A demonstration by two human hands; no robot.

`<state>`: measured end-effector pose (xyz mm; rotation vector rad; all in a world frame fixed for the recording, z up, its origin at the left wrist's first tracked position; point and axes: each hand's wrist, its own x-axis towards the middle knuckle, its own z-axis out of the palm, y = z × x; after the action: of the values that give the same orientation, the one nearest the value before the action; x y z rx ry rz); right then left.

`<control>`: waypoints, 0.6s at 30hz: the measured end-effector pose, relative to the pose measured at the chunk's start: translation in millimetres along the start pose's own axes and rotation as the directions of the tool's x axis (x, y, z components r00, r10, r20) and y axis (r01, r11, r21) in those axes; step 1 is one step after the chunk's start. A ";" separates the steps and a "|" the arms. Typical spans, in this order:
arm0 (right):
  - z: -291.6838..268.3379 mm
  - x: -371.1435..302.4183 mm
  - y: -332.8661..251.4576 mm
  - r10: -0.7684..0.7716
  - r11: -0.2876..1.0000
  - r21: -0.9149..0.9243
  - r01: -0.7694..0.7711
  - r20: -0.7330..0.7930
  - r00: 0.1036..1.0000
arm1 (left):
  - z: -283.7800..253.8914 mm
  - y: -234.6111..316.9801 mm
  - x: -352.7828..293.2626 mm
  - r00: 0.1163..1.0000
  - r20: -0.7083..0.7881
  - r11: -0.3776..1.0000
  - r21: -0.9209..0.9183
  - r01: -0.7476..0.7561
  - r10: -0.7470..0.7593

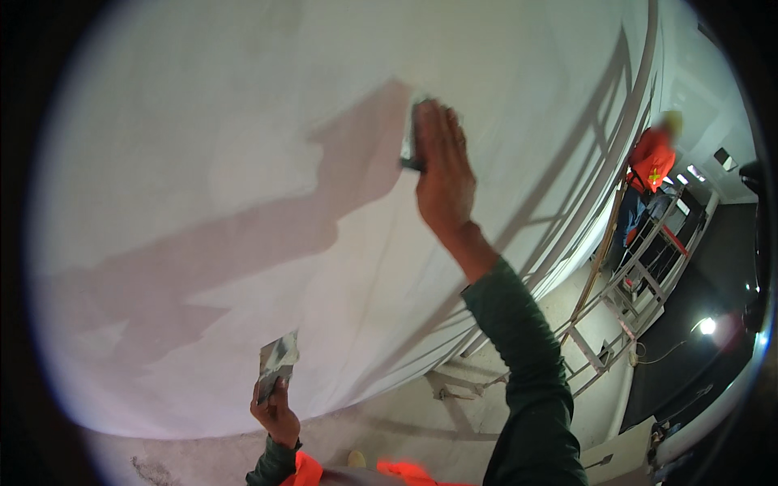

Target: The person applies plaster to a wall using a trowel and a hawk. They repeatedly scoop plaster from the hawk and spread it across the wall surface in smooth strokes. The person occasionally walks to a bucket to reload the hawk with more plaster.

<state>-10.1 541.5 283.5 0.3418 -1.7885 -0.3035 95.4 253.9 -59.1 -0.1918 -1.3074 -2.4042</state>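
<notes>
You hold two tools: your left hand (278, 421) is closed on one smeared scraper (278, 360), low before the white wall (203, 146); your right hand (446, 174) grips and partly covers one dark-edged tool (416, 142), higher, at this wall. Rightward are one co-worker (648, 158) and one metal ladder (584, 347).

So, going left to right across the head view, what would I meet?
Flat rectangular grey metal scraper in the bare left hand, bare right hand, co-worker in a bright orange top, round white glowing lamp.
</notes>
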 end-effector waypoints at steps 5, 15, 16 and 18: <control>-24.6 -71.4 -62.2 -0.146 0.987 0.091 0.130 0.193 0.970 | 7.1 -0.9 -2.2 0.975 -0.164 0.987 -0.019 -0.159 0.154; -49.0 62.7 14.9 0.023 0.979 0.203 -0.034 0.057 0.998 | -6.0 -7.9 5.0 0.999 0.048 0.988 0.154 -0.014 0.007; -50.0 54.2 3.2 -0.009 0.986 0.166 -0.006 0.090 0.996 | -5.2 -9.4 4.4 0.999 0.029 0.991 0.131 -0.023 0.019; -47.7 27.2 -21.0 -0.067 0.994 0.092 0.055 0.136 0.988 | -5.0 -12.0 3.8 1.000 0.028 0.992 0.125 -0.008 0.004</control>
<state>31.4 510.5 311.1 0.4480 -1.9350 -0.2982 87.4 254.6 -70.0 -0.1946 -1.4628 -2.3127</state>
